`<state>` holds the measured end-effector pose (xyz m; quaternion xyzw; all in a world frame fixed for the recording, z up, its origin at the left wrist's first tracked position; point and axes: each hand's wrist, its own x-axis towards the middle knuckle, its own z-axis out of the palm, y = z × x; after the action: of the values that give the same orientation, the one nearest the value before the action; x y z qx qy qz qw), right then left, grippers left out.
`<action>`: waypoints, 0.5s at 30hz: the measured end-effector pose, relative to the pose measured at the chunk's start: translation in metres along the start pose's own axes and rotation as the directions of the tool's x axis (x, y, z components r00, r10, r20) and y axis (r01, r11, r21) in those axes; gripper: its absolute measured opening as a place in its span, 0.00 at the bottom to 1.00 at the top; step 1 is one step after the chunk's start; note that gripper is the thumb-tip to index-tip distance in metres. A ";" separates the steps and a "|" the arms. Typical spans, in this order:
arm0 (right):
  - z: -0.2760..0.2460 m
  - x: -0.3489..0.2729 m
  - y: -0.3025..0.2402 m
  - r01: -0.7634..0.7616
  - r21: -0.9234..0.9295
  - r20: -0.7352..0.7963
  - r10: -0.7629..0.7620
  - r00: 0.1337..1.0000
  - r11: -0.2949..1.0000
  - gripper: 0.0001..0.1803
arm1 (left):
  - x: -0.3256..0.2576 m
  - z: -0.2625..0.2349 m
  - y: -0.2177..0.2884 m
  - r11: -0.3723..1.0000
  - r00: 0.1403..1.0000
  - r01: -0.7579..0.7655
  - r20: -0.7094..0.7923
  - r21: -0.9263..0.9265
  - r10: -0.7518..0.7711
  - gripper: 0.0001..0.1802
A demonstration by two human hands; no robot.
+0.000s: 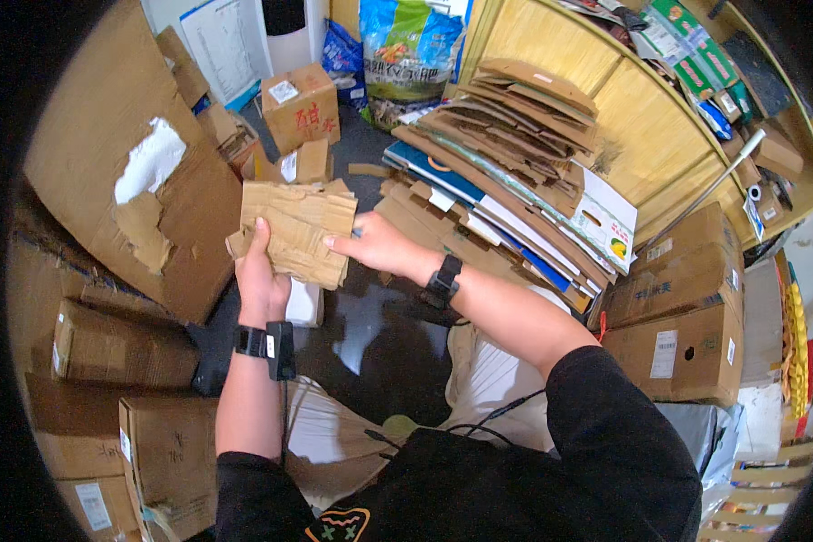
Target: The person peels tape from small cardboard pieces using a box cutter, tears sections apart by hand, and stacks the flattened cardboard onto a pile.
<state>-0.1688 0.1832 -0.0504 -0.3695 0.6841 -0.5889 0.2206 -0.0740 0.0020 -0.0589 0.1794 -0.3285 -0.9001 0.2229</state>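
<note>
Both of my hands hold a creased, flattened piece of brown cardboard (300, 221) above the dark floor, in front of my body. My left hand (262, 282) grips its lower left side, thumb lying on top and fingers hidden beneath. At the right edge, my right hand (379, 247) pinches it with the thumb on top. A small bluish bit shows by the right thumb, too small to name. Dark straps circle both wrists. To the right of the cardboard lies a tall pile of flattened cardboard boxes (533, 135) with several white and blue sheets in it.
A large torn cardboard panel (126, 226) leans at the left, above several boxes (126, 348). A small carton (300, 108) and a blue-green bag (406, 59) stand at the back. Stacked boxes (673, 316) rise at the right, beside a cluttered wooden shelf (551, 41).
</note>
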 end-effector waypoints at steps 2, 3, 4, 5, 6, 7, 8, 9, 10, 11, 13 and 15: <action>0.003 0.002 0.001 -0.053 0.014 0.050 0.053 0.997 0.998 0.16 | 0.003 -0.004 0.004 0.997 0.997 0.075 -0.022 0.007 -0.075 0.23; 0.006 0.002 0.002 -0.048 0.035 0.008 0.047 0.999 0.998 0.15 | 0.002 -0.006 0.003 0.992 0.993 0.115 0.002 -0.046 -0.115 0.24; 0.008 0.003 0.003 -0.039 0.054 -0.038 0.042 0.998 0.998 0.15 | 0.003 -0.006 0.002 0.983 0.988 0.155 0.031 -0.098 -0.153 0.24; 0.009 0.004 0.005 -0.056 0.089 -0.060 0.062 0.996 0.994 0.14 | 0.005 -0.006 -0.001 0.985 0.988 0.146 0.070 -0.092 -0.140 0.25; 0.011 0.005 0.012 -0.066 0.106 -0.060 0.072 0.996 0.992 0.14 | 0.001 -0.008 -0.001 0.985 0.987 0.154 0.056 -0.081 -0.149 0.25; 0.010 0.006 0.022 -0.093 0.097 -0.034 0.097 0.995 0.991 0.14 | -0.004 -0.002 0.000 0.983 0.977 0.184 0.109 0.029 -0.186 0.24; 0.011 0.010 0.020 -0.109 0.082 0.000 0.110 0.994 0.991 0.14 | -0.009 0.000 0.004 0.972 0.964 0.192 0.159 0.136 -0.212 0.23; 0.014 0.011 0.018 -0.199 -0.014 0.046 0.199 0.979 0.980 0.16 | -0.004 -0.031 0.005 0.905 0.966 0.014 0.229 0.425 -0.122 0.25; 0.014 0.013 0.019 -0.166 -0.233 0.066 0.186 0.980 0.958 0.20 | -0.003 -0.029 0.007 0.946 0.969 0.135 0.162 0.293 -0.188 0.25; 0.015 0.014 0.019 -0.091 -0.257 0.124 0.126 0.984 0.962 0.21 | -0.004 -0.026 0.009 0.961 0.964 0.236 0.091 0.144 -0.250 0.27; 0.009 0.017 0.018 -0.024 -0.288 0.172 0.076 0.982 0.957 0.22 | 0.004 -0.027 0.011 0.980 0.986 0.165 -0.031 0.113 -0.163 0.27; 0.005 0.021 0.014 -0.043 -0.323 0.149 0.096 0.984 0.945 0.21 | 0.012 -0.036 0.015 0.988 0.996 0.069 -0.072 0.138 -0.060 0.26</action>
<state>-0.1819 0.1649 -0.0626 -0.4225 0.7626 -0.4305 0.2338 -0.0622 -0.0329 -0.0771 0.2354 -0.3771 -0.8750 0.1916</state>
